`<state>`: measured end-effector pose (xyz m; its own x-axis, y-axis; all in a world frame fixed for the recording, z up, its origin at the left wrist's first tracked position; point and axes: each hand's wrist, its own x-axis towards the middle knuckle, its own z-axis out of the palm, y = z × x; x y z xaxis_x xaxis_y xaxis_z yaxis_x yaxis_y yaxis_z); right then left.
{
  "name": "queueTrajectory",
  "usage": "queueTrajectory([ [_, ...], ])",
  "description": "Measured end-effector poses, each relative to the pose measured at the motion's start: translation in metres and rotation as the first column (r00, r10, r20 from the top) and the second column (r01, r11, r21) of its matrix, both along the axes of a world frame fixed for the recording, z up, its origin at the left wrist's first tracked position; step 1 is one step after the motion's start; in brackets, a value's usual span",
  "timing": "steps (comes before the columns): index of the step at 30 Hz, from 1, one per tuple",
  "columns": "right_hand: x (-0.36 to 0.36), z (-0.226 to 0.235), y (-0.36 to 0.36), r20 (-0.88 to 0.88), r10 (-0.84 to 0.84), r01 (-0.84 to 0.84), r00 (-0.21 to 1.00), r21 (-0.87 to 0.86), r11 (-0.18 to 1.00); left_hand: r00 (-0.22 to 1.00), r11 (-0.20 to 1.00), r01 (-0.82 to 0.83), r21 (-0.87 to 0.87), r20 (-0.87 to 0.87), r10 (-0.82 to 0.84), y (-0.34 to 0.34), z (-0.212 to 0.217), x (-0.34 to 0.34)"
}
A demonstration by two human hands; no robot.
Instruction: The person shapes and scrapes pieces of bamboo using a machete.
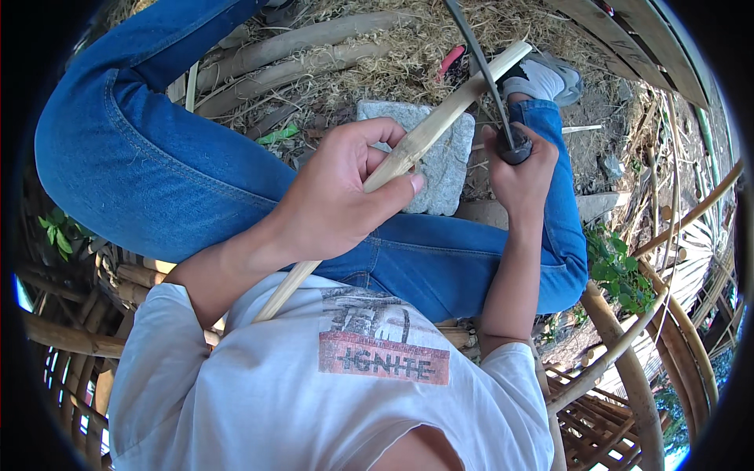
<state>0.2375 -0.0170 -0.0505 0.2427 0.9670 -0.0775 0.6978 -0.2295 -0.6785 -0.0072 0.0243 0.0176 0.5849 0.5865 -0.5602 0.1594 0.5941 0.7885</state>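
My left hand point(338, 188) is closed around a pale split bamboo stick point(440, 122). The stick slants from my shirt up to the far right, and a knot shows just beyond my thumb. On the right, my right hand point(522, 169) grips the dark handle of a long knife point(473, 47). Its narrow blade points away from me and runs past the top edge of the view. The blade crosses over the far part of the stick; whether it touches cannot be told. Beneath the stick, between my legs, lies a grey stone block point(449, 169).
Dry shavings point(353, 86) litter the ground beyond the stone. Bamboo poles point(306, 39) lie at the far left. A pink-red object point(450, 61) lies near my shoe point(567, 78). Bamboo framework point(620, 369) and a leafy plant point(616, 271) stand close on the right.
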Motion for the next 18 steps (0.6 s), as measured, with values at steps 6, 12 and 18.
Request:
queueTrajectory([
  [6,-0.026,0.017,-0.011,-0.084,0.077,-0.075,0.993,0.023,0.997,0.997,0.996,0.068,0.053,-0.036,-0.067,-0.003,-0.007,0.002],
  [12,-0.011,0.003,0.0,-0.012,-0.019,0.019,1.0,-0.029,0.999,0.999,0.999,0.013,0.046,-0.03,-0.011,-0.002,-0.01,0.001],
  [18,-0.028,0.005,-0.009,-0.002,0.198,-0.197,0.98,0.115,0.974,1.0,0.989,-0.025,0.144,-0.013,0.027,-0.01,-0.018,0.006],
])
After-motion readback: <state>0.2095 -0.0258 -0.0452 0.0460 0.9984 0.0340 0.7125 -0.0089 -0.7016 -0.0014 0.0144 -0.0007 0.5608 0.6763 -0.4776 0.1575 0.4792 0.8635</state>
